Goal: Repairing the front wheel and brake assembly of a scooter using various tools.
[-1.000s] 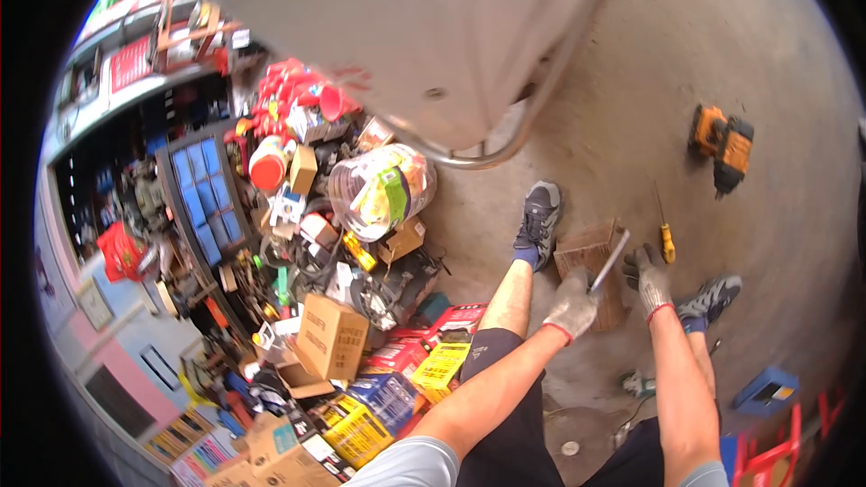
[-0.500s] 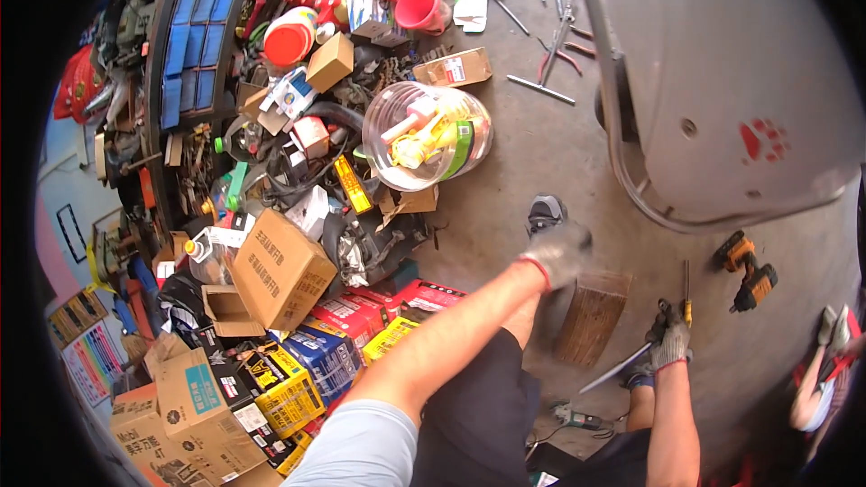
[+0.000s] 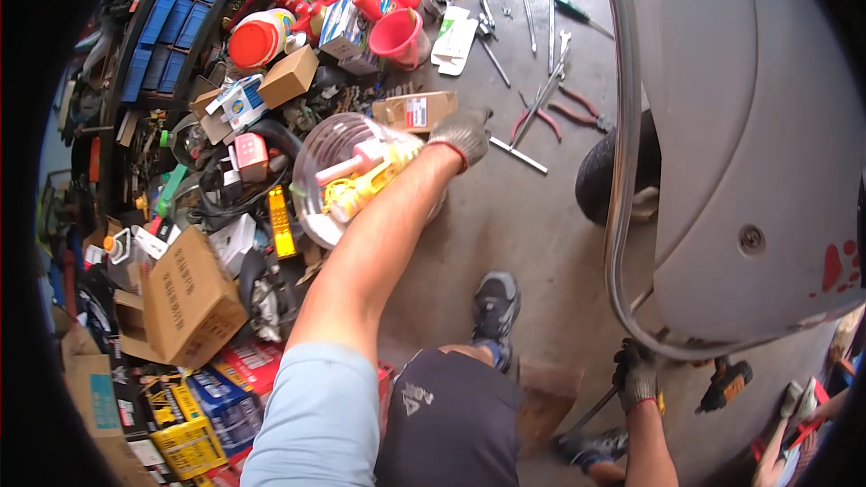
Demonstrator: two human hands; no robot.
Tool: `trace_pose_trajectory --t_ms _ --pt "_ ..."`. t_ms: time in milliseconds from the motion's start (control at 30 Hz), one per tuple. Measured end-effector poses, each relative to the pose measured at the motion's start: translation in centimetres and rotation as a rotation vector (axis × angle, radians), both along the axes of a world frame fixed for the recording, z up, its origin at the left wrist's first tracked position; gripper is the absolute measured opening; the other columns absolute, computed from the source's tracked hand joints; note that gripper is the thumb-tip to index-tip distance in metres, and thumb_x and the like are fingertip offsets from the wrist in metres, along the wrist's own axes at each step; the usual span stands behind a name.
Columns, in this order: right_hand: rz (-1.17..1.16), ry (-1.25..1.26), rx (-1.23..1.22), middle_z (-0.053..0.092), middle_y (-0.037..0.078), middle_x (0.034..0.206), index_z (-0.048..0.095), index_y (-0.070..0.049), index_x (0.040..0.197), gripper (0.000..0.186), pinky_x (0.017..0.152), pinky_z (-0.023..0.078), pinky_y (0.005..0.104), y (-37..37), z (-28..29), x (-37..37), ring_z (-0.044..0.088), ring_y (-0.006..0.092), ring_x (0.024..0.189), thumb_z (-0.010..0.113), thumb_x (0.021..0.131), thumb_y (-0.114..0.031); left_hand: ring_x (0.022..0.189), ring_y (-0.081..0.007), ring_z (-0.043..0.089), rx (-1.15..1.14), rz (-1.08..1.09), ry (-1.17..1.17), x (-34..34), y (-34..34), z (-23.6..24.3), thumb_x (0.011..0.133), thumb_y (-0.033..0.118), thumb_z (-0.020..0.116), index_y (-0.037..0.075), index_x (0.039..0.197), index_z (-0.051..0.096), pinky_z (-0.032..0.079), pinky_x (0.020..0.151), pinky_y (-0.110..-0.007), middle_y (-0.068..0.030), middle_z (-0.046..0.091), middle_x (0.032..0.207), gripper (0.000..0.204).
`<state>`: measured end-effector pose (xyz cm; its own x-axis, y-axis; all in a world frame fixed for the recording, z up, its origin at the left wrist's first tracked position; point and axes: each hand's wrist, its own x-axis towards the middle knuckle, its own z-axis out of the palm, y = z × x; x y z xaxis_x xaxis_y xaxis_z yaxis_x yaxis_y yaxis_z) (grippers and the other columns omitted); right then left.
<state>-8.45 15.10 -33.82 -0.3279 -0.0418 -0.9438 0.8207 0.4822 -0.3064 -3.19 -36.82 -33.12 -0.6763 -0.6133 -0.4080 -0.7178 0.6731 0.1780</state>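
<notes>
My left hand (image 3: 460, 137), in a grey work glove, reaches forward past the rim of a clear plastic tub (image 3: 311, 158) with yellow and pink things in it. Its fingers look stretched out and hold nothing I can see. Just beyond them lies a steel T-handle bar (image 3: 520, 156) on the floor. My right hand (image 3: 637, 376), also gloved, is low at the right, below a curved metal tube. It is closed on a long metal rod (image 3: 597, 407) slanting down to the left. A yellow handle (image 3: 661, 402) shows beside it, partly hidden.
A grey vehicle panel (image 3: 749, 144) edged by metal tube (image 3: 619, 216) fills the right, with a black tyre (image 3: 613, 171) behind. Pliers (image 3: 582, 111) and wrenches (image 3: 544, 90) lie ahead. A cordless drill (image 3: 724, 385) stands right. Cartons (image 3: 194, 298) crowd the left; another person's arm (image 3: 771, 460) shows lower right.
My left hand has moved forward and left, from above the wooden block to beside the tub. My right hand keeps its rod. The view has shifted, bringing more of the vehicle in.
</notes>
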Motion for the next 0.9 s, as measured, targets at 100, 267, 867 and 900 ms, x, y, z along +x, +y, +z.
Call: trace_pose_trajectory --t_ms 100,267,867,900 --pt "-0.193 0.007 -0.306 0.059 0.005 0.071 0.058 -0.011 0.108 0.018 0.039 0.037 0.0264 1.9 -10.7 -2.6 0.048 0.0116 0.045 0.055 0.100 -0.027 0.111 -0.0395 0.065 -0.054 0.018 0.047 -5.1 -3.6 -2.6 0.091 0.023 0.058 0.009 0.132 0.058 0.052 0.093 -0.046 -0.0241 0.066 0.119 0.043" --pt "0.803 0.735 -0.334 0.064 0.012 0.082 0.057 -0.005 0.107 0.026 0.067 0.053 0.0335 2.2 -21.1 -6.0 0.063 0.0229 0.073 0.054 0.095 -0.028 0.112 -0.0355 0.066 -0.128 0.097 0.163 -14.8 -6.5 -8.1 0.087 0.016 0.059 0.007 0.120 0.066 0.054 0.090 -0.045 -0.0216 0.067 0.121 0.035" --pt "1.585 0.739 0.180 0.058 0.023 0.135 0.058 -0.004 0.131 0.042 0.111 0.037 0.0481 -1.5 -18.4 -1.3 0.051 0.0389 0.129 0.049 0.091 -0.014 0.118 -0.0340 0.064 -0.300 0.226 -0.042 -20.9 -23.2 -15.0 0.085 0.024 0.062 0.010 0.126 0.063 0.050 0.096 -0.044 -0.0174 0.067 0.125 0.043" --pt "1.525 0.804 0.186 0.058 0.023 0.135 0.058 -0.004 0.132 0.043 0.112 0.035 0.0483 -0.9 -19.2 -0.9 0.050 0.0389 0.130 0.049 0.091 -0.014 0.116 -0.0346 0.065 -0.294 0.231 -0.016 -20.8 -23.3 -14.9 0.084 0.024 0.062 0.009 0.124 0.064 0.051 0.095 -0.044 -0.0174 0.068 0.123 0.042"
